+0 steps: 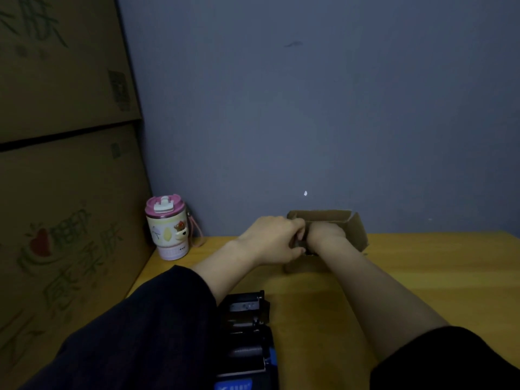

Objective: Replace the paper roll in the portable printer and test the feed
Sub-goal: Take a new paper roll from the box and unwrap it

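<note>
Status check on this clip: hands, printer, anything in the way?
Left hand and right hand both at small cardboard box; grip contents hidden. Printer open, near edge. Tumbler off left, clear.

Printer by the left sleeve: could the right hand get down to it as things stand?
Probably yes. The printer lies open on the table, with bare tabletop to its right and nothing on top. But the right hand is busy at the small cardboard box alongside the left hand.

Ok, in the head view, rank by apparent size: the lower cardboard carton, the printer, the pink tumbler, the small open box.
1. lower cardboard carton
2. printer, though nearness inflates it
3-4. pink tumbler and small open box: too alike, the box partly hidden by hands.
</note>
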